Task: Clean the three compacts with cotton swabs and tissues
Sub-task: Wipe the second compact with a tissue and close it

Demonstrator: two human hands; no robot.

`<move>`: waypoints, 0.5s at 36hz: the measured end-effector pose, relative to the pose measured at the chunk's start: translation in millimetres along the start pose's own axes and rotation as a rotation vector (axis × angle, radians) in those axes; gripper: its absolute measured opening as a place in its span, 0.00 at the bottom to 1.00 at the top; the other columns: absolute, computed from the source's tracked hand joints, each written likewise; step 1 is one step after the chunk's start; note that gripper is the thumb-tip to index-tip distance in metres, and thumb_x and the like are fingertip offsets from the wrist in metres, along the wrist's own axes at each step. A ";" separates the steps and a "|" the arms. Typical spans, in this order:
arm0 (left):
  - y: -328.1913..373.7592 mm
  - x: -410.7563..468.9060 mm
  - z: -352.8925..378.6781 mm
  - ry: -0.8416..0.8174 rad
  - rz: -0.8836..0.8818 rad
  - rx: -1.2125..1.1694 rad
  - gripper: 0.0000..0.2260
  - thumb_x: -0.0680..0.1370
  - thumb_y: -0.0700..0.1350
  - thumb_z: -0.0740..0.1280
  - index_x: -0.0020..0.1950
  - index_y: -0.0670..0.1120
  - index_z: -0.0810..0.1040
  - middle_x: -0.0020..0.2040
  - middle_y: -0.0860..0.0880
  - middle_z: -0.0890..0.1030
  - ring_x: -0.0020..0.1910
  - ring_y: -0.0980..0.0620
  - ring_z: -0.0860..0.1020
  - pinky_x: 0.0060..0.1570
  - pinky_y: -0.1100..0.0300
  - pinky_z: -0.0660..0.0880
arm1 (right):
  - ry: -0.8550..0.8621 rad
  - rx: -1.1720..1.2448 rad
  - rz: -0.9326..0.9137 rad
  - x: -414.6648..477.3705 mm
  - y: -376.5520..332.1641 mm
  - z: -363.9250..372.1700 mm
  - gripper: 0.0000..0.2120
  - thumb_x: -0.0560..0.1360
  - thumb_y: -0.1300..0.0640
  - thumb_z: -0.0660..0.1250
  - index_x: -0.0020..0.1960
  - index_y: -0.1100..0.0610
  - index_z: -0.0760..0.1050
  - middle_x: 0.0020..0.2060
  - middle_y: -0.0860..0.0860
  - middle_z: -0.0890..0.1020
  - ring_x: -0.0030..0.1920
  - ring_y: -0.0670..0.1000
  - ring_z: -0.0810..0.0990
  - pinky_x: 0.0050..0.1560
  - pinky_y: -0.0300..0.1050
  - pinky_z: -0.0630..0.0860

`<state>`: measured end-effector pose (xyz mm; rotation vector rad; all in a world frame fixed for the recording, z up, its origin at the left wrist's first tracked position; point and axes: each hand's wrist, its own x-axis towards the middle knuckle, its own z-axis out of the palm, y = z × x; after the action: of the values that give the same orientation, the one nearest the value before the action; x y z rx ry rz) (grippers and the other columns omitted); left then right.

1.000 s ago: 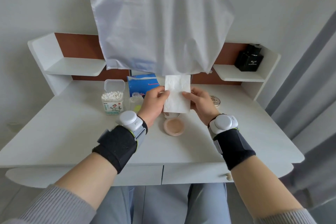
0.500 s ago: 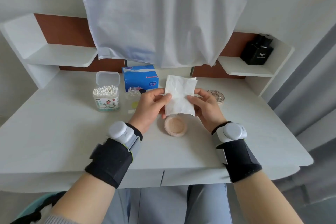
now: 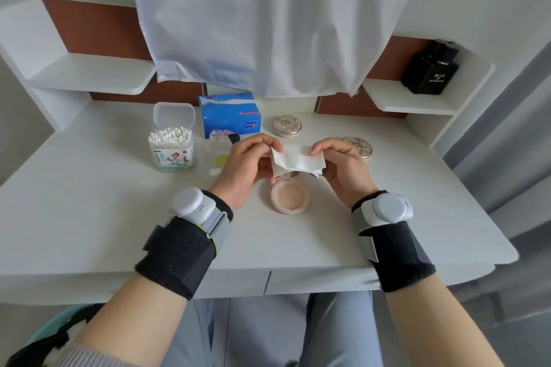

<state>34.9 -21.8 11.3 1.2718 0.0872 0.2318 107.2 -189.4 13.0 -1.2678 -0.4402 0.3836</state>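
While the left hand (image 3: 247, 164) and right hand (image 3: 340, 167) pinch the tissue (image 3: 298, 161) by its ends in curled fingers (image 3: 264, 142), just above the open compact (image 3: 288, 197) on the desk (image 3: 89, 202), the step is folding a wiping pad. Next, it likely must press down onto the compact's rim. Half a second ago the tissue stood taller; now it is a low strip.
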 end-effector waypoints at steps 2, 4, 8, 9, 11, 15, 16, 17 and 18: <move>1.1 -1.6 0.5 -0.001 -0.013 -0.006 0.14 0.78 0.33 0.54 0.38 0.41 0.77 0.32 0.44 0.78 0.27 0.45 0.74 0.24 0.60 0.70 | 0.000 0.003 0.003 -1.5 -2.4 1.7 0.27 0.74 0.75 0.51 0.30 0.56 0.80 0.26 0.50 0.76 0.27 0.48 0.74 0.28 0.37 0.71; 1.9 -2.0 0.2 -0.006 -0.016 -0.015 0.14 0.79 0.36 0.55 0.38 0.41 0.77 0.34 0.42 0.78 0.28 0.45 0.76 0.24 0.60 0.71 | 0.000 0.000 0.010 -1.5 -2.5 2.5 0.27 0.74 0.75 0.50 0.30 0.57 0.80 0.26 0.50 0.76 0.27 0.47 0.74 0.28 0.36 0.71; 2.3 -2.0 0.9 -0.009 0.006 0.024 0.09 0.79 0.38 0.61 0.40 0.40 0.77 0.35 0.42 0.78 0.29 0.46 0.76 0.25 0.59 0.72 | 0.008 0.009 0.015 -2.5 -3.1 2.5 0.23 0.73 0.71 0.51 0.31 0.58 0.80 0.28 0.51 0.77 0.29 0.48 0.75 0.29 0.38 0.72; 1.6 -2.1 1.2 -0.011 0.013 0.042 0.06 0.78 0.37 0.64 0.42 0.40 0.77 0.34 0.43 0.79 0.28 0.47 0.76 0.26 0.59 0.73 | 0.016 0.013 0.011 -2.7 -3.7 3.1 0.20 0.72 0.69 0.53 0.31 0.58 0.80 0.28 0.51 0.77 0.29 0.48 0.75 0.29 0.39 0.72; 0.3 -2.3 1.2 -0.030 0.032 0.083 0.03 0.76 0.34 0.66 0.46 0.40 0.78 0.35 0.44 0.79 0.28 0.49 0.76 0.28 0.60 0.74 | 0.028 0.028 0.002 -2.0 -3.4 3.0 0.14 0.68 0.63 0.55 0.32 0.61 0.79 0.29 0.52 0.78 0.29 0.50 0.76 0.29 0.39 0.71; -0.7 -2.9 -0.4 -0.054 0.060 0.124 0.09 0.76 0.33 0.67 0.53 0.43 0.77 0.36 0.45 0.80 0.27 0.50 0.73 0.31 0.58 0.74 | 0.050 0.004 -0.033 -2.8 -2.5 1.5 0.13 0.74 0.60 0.60 0.35 0.61 0.78 0.31 0.52 0.78 0.31 0.49 0.76 0.30 0.38 0.72; -0.5 -2.9 -0.1 -0.055 0.064 0.115 0.10 0.75 0.33 0.67 0.54 0.44 0.77 0.36 0.45 0.81 0.27 0.50 0.72 0.31 0.59 0.74 | 0.060 -0.035 -0.052 -2.8 -1.4 0.9 0.11 0.76 0.62 0.61 0.36 0.60 0.78 0.31 0.50 0.77 0.30 0.47 0.75 0.30 0.37 0.72; 0.0 -2.7 0.3 -0.050 0.067 0.106 0.11 0.75 0.33 0.67 0.55 0.45 0.76 0.37 0.45 0.81 0.28 0.50 0.72 0.30 0.60 0.73 | 0.066 -0.079 -0.070 -2.7 -1.1 0.9 0.07 0.75 0.64 0.64 0.38 0.60 0.77 0.30 0.49 0.76 0.30 0.46 0.74 0.29 0.36 0.71; 0.3 -2.6 0.5 -0.040 0.070 0.101 0.12 0.75 0.32 0.67 0.55 0.45 0.76 0.39 0.44 0.82 0.29 0.50 0.72 0.29 0.61 0.73 | 0.065 -0.105 -0.081 -2.3 -0.7 0.4 0.03 0.73 0.64 0.66 0.41 0.59 0.76 0.31 0.48 0.75 0.30 0.45 0.73 0.29 0.35 0.70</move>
<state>32.4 -22.7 11.5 1.3812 0.0202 0.2641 105.1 -190.5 13.5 -1.3558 -0.4597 0.2523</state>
